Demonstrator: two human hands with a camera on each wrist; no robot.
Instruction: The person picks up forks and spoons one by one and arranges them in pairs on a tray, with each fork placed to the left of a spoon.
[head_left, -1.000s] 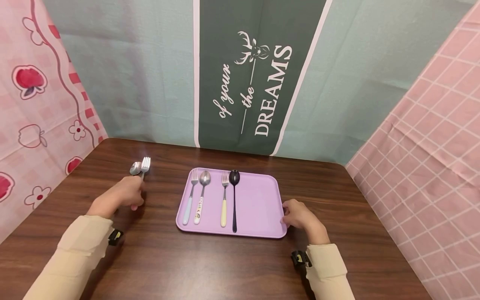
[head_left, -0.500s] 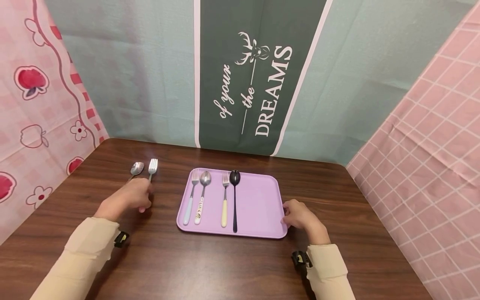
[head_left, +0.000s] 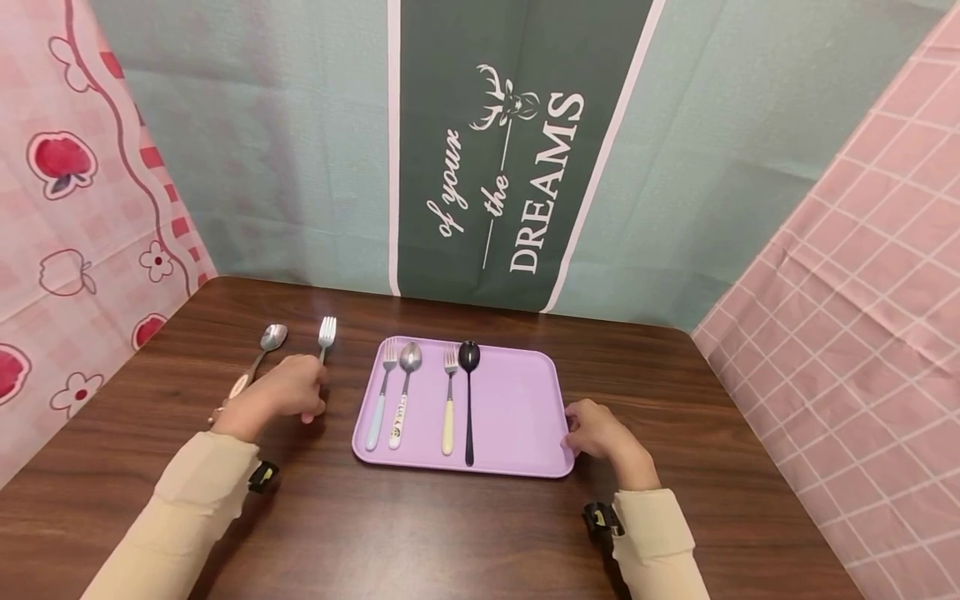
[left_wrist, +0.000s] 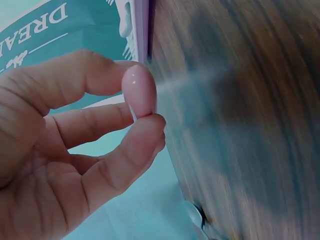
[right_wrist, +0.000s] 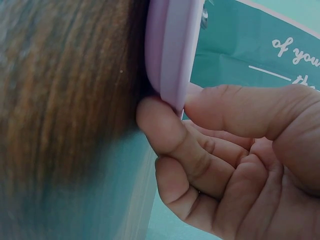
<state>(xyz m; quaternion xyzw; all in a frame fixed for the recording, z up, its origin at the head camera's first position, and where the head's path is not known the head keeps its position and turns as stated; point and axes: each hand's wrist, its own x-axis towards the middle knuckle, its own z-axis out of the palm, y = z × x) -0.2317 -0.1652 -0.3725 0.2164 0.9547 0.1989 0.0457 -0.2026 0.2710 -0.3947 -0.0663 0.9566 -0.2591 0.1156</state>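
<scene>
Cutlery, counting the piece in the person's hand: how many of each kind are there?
Forks: 3 (blue-handled fork, yellow-handled fork, pink-handled fork in the left hand)
Spoons: 3 (black spoon, patterned-handled spoon, loose spoon on the table)
Total: 6

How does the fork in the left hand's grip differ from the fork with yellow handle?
The held fork is pinched in the left hand's grip, outside the tray; the yellow-handled fork lies on it. The held fork's handle end is pink, whereas the yellow-handled fork's handle is pale yellow. Both have metallic tines pointing toward the far edge of the table.
</scene>
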